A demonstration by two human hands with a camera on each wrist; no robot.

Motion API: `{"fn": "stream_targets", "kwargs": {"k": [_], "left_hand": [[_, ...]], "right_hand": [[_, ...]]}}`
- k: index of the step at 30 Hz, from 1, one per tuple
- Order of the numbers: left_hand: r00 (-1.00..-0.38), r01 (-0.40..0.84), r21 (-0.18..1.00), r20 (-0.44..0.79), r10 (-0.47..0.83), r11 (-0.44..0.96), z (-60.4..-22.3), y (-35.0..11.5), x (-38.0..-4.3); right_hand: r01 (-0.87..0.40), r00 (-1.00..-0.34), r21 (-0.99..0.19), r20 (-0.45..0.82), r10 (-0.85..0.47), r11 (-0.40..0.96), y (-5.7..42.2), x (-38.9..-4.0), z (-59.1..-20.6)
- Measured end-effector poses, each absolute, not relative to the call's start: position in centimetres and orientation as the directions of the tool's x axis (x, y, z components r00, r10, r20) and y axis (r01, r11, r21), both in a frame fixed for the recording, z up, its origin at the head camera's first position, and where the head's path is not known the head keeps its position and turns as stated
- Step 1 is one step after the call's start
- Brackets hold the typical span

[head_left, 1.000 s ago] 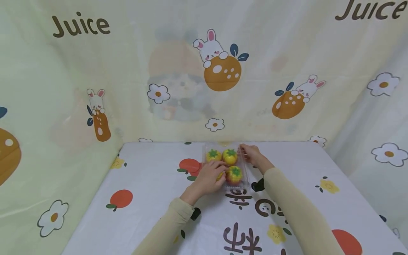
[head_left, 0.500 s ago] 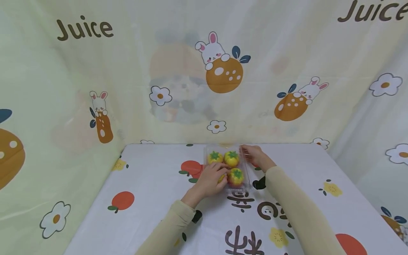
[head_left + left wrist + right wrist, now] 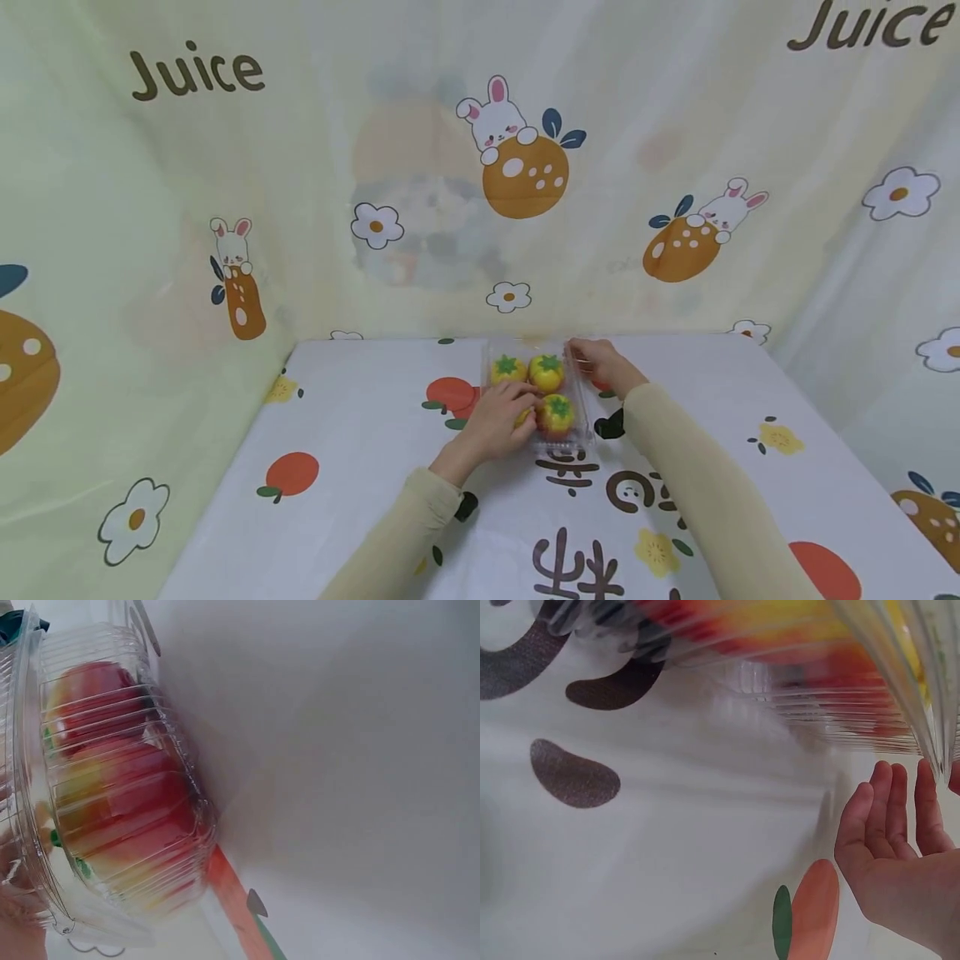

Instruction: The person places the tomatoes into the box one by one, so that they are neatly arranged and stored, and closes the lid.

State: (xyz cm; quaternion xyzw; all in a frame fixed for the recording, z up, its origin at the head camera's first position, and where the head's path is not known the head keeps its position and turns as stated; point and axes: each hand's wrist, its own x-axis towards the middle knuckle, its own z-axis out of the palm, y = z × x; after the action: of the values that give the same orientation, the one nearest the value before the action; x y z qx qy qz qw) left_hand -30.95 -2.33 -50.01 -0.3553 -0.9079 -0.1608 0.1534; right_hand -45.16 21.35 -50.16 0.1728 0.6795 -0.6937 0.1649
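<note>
A clear plastic clamshell box (image 3: 577, 417) stands at the back middle of the table, holding several yellow-and-red fruits (image 3: 557, 414) topped with green leaves. My left hand (image 3: 491, 423) reaches over its front left part; fingers and thumb curve round a fruit there, mostly covered by the hand. In the left wrist view, fruits (image 3: 135, 795) show through the ribbed plastic, and part of the hand (image 3: 19, 892) lies at the left edge. At the back right corner my right hand (image 3: 603, 365) pinches the box's rim between thumb and index finger, the other fingers extended (image 3: 889, 795).
A white cloth with printed fruit, flowers and lettering covers the table (image 3: 360, 500). Behind it hangs a cream curtain (image 3: 315, 183) printed with rabbits and oranges, and more of the same cloth encloses both sides.
The head view has shifted slightly. Both hands stay in nearly the same place on the box, and the fruits keep their arrangement.
</note>
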Motion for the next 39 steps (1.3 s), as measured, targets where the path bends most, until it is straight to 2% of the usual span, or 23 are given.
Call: {"fn": "stream_targets", "kwargs": {"k": [13, 29, 33, 36, 39], "left_hand": [[-0.716, 0.681, 0.174, 0.362, 0.597, 0.712, -50.5, -1.6, -30.5], [-0.685, 0.715, 0.197, 0.392, 0.614, 0.671, -49.5, -0.8, -30.5], [-0.687, 0.717, 0.222, 0.39, 0.614, 0.661, -49.2, -1.0, -30.9], [-0.696, 0.71, 0.232, 0.374, 0.612, 0.665, -49.3, -1.1, -30.9], [-0.707, 0.701, 0.254, 0.369, 0.603, 0.667, -49.1, -1.4, -30.8]], "right_hand": [[0.446, -0.895, -0.895, -0.446, -0.004, 0.029, 22.1, -44.8, -50.8], [0.452, -0.892, -0.892, -0.452, 0.002, 0.022, 23.4, -44.0, -49.3], [0.388, -0.918, -0.915, -0.394, -0.043, 0.109, 23.7, -43.5, -48.4], [0.306, -0.939, -0.921, -0.333, -0.081, 0.243, 23.8, -42.5, -47.6], [0.25, -0.951, -0.916, -0.293, -0.101, 0.313, 23.8, -41.7, -46.8]]}}
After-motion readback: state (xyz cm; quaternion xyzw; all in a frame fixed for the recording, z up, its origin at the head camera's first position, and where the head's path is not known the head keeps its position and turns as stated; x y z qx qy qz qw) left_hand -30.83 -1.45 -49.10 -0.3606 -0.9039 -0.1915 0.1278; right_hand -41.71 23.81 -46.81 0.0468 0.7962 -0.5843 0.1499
